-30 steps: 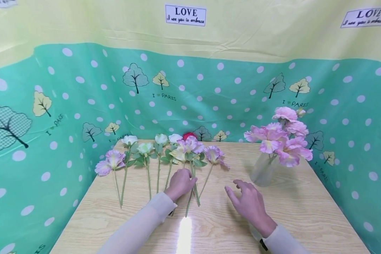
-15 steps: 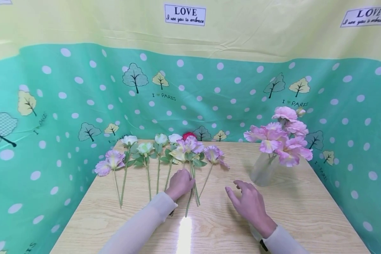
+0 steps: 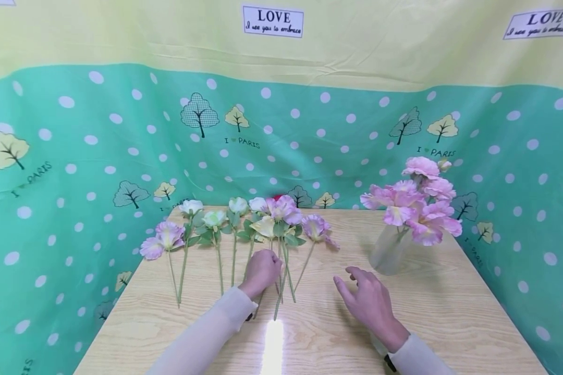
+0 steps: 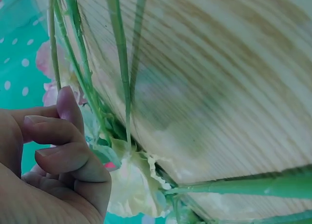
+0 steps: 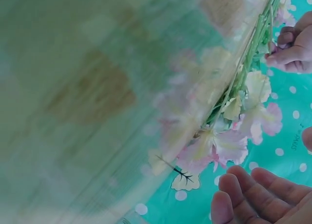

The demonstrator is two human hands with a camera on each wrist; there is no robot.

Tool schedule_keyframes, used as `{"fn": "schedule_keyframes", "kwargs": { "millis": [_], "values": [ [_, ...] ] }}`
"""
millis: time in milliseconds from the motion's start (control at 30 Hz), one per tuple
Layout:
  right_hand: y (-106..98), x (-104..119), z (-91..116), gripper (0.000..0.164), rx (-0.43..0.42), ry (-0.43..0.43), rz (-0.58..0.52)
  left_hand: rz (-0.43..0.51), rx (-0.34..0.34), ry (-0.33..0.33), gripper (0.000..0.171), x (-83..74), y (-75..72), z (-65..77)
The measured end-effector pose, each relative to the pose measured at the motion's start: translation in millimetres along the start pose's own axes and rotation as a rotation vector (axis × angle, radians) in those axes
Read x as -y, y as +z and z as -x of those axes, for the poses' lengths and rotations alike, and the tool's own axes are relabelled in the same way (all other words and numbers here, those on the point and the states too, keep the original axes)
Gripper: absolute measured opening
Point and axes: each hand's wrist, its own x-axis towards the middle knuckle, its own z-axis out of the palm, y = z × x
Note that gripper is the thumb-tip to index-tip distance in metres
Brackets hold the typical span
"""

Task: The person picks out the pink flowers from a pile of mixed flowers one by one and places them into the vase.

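My left hand (image 3: 261,270) is over the middle of the row of flowers. In the left wrist view, its thumb and index finger pinch a thin green flower stem (image 4: 54,48), while the other fingers curl in. Purple-pink petals (image 3: 285,209) stand just beyond this hand, close to a pale yellow flower (image 3: 265,227). Several other green stems (image 4: 78,38) run beside the pinched one. My right hand (image 3: 369,304) hovers over the table's right half, fingers loosely bent and holding nothing. Beyond it stands a translucent vase (image 3: 387,255) with several pink flowers (image 3: 430,221).
White and pale green flowers (image 3: 214,219) and a purple flower (image 3: 169,235) lie to the left. Another purple flower (image 3: 316,228) lies right of the left hand. A red bloom (image 3: 278,197) shows at the back. Polka-dot cloth (image 3: 244,140) surrounds the wooden table (image 3: 328,344).
My left hand has shifted slightly left and back with the stem. The purple-pink flower beyond it has moved up, covering more of the red bloom. The right hand has stayed nearly still.
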Motion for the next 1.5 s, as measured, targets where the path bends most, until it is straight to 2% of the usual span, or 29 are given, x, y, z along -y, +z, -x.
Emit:
{"fn": "schedule_keyframes", "kwargs": {
  "millis": [267, 500, 800, 1033, 1500],
  "values": [
    [1, -1, 1, 0.041, 0.023, 0.026, -0.008, 0.015, -0.002, 0.038, 0.032, -1.5, -5.6, 4.9],
    [4, -2, 3, 0.043, 0.036, 0.042, -0.019, 0.045, -0.055, 0.102, 0.014, -0.9, -7.4, 9.8],
    [4, -2, 2, 0.043, 0.063, 0.059, -0.039, 0.099, -0.061, 0.166, 0.012, -5.3, -11.9, 17.4],
    [2, -1, 2, 0.044, 0.090, 0.090, -0.048, 0.106, -0.079, 0.213, 0.010, -8.1, -14.0, 24.2],
    [0, 2, 0, 0.045, 0.111, 0.135, -0.060, 0.155, -0.096, 0.318, 0.006, -18.5, -9.2, 39.6]
  ]
}}
